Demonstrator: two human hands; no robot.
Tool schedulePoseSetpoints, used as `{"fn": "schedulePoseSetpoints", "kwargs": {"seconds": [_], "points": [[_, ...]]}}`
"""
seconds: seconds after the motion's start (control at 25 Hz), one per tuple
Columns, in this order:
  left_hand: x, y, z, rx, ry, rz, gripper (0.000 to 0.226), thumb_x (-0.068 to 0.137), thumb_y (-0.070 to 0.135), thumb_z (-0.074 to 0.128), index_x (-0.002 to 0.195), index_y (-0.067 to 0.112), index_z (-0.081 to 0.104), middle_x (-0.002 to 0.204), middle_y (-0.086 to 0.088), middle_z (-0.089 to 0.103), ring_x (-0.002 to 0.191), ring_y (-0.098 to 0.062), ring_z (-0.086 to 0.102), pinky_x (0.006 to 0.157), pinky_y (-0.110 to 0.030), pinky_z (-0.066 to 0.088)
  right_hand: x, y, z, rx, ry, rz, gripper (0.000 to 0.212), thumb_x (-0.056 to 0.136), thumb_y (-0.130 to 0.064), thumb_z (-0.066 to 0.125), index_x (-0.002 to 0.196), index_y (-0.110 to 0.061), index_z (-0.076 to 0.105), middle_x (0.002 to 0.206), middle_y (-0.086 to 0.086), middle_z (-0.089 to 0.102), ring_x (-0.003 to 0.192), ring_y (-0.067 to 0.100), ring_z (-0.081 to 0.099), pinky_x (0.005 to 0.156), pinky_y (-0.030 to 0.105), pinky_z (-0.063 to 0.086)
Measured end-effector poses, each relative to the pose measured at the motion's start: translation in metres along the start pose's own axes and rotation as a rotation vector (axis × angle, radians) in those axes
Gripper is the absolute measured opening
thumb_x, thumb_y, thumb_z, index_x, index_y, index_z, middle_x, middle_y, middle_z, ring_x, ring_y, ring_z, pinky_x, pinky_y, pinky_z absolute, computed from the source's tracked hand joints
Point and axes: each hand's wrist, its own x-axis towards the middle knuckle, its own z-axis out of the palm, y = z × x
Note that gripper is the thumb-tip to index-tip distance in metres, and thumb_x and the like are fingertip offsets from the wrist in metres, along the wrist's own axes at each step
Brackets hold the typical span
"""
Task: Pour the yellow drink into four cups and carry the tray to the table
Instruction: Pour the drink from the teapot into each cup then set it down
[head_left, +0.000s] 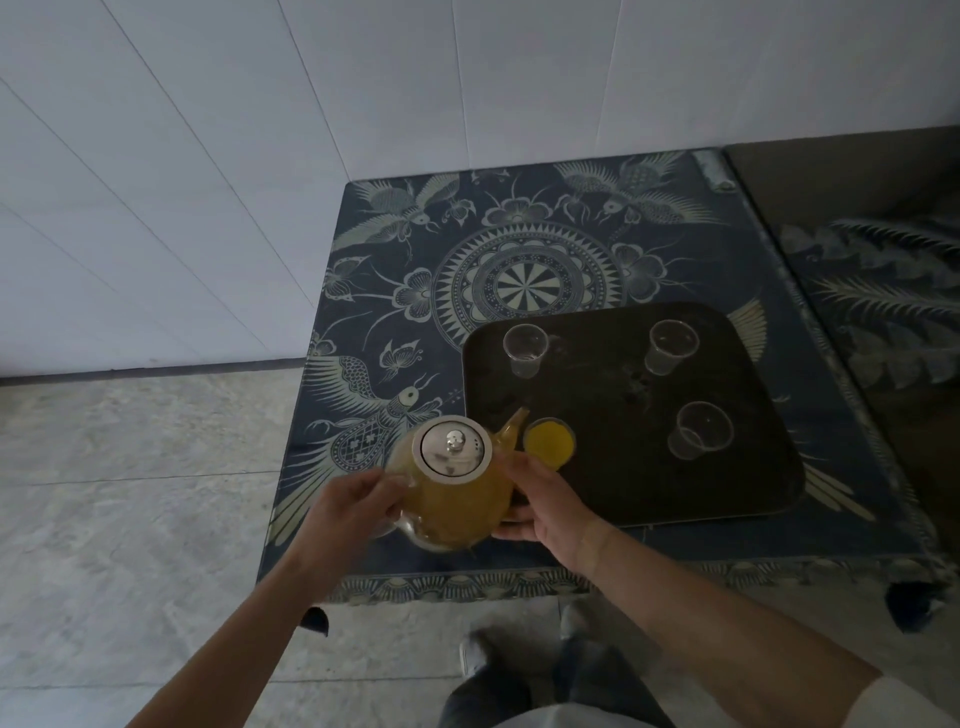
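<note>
While one cup (549, 442) at the near-left corner of the dark tray (748, 499) already sits full of yellow drink, the other three are not yet filled: clear cup far-left (525, 349), clear cup far-right (670, 347), clear cup near-right (698, 430). Glass teapot (452, 493) is held up over the near-left edge of the tray, spout (514, 423) just beside the full cup's rim, metal lid (453, 447) on top. Left hand (350, 506) grips the pot at its left side, fingers curled round what is probably the handle, though the handle itself is hidden. Right hand (545, 512) cups the pot's belly and underside, fingers wrapped under it. Risks as I judge them: the full cup is brimming, so any more tilt over it means overflow onto the tray. Swinging the spout across to the next cup could drip or clip the full cup, as they are nearly touching. Clear cups look thin and light, so a hard stream or a spout bump could tip one. Lid is not pinned by either hand, so a steep tilt might let it slide off. Pot looks heavy with liquid, and a glass belly held bare could slip. Later, carrying the tray off the patterned cloth (519, 249) with four full cups invites sloshing.
</note>
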Motion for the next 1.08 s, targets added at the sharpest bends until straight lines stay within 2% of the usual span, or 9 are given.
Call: {"fn": "schedulePoseSetpoints", "kwargs": {"seconds": [0.12,0.32,0.52,0.76,1.08], "points": [[0.005,-0.001,-0.014,-0.006,-0.02,0.04,0.033,0.095,0.024,0.058,0.066,0.009,0.058,0.062,-0.006,0.048,0.06,-0.018,0.041,0.061,-0.028,0.038,-0.001,-0.008,0.011,-0.035,0.016,-0.051,0.056,0.09,-0.057,0.062,0.135,-0.027,0.051,0.126,0.004,0.062,0.111,0.034,0.067,0.096,0.053,0.057],[0.011,0.006,-0.029,-0.011,-0.01,0.107,0.036,0.095,0.023,0.057,0.061,0.014,0.054,0.059,-0.003,0.046,0.059,-0.017,0.041,0.06,-0.028,0.039,0.0,-0.029,0.027,-0.092,0.042,-0.11,0.056,0.093,-0.056,0.059,0.138,-0.025,0.049,0.13,0.007,0.061,0.113,0.036,0.066,0.097,0.055,0.055],[0.028,0.012,-0.041,-0.018,0.023,0.157,0.034,0.093,0.025,0.059,0.063,0.011,0.058,0.062,-0.006,0.049,0.063,-0.019,0.043,0.065,-0.035,0.041,0.008,-0.047,0.041,-0.116,0.073,-0.157,0.056,0.093,-0.061,0.057,0.137,-0.026,0.051,0.129,0.005,0.063,0.111,0.034,0.067,0.097,0.054,0.055],[0.055,0.02,-0.044,-0.013,0.068,0.175,0.037,0.092,0.023,0.061,0.055,0.018,0.058,0.061,-0.008,0.052,0.062,-0.02,0.045,0.065,-0.035,0.043,0.023,-0.067,0.042,-0.117,0.061,-0.154,0.058,0.093,-0.062,0.056,0.139,-0.027,0.05,0.132,0.007,0.061,0.114,0.035,0.065,0.1,0.054,0.053],[0.095,0.032,-0.038,0.023,0.103,0.139,0.036,0.091,0.018,0.061,0.055,0.013,0.054,0.058,-0.006,0.047,0.06,-0.019,0.041,0.061,-0.03,0.04,0.049,-0.087,0.032,-0.075,0.023,-0.116,0.059,0.095,-0.06,0.052,0.144,-0.028,0.044,0.132,0.006,0.059,0.118,0.034,0.062,0.104,0.053,0.05]]}}
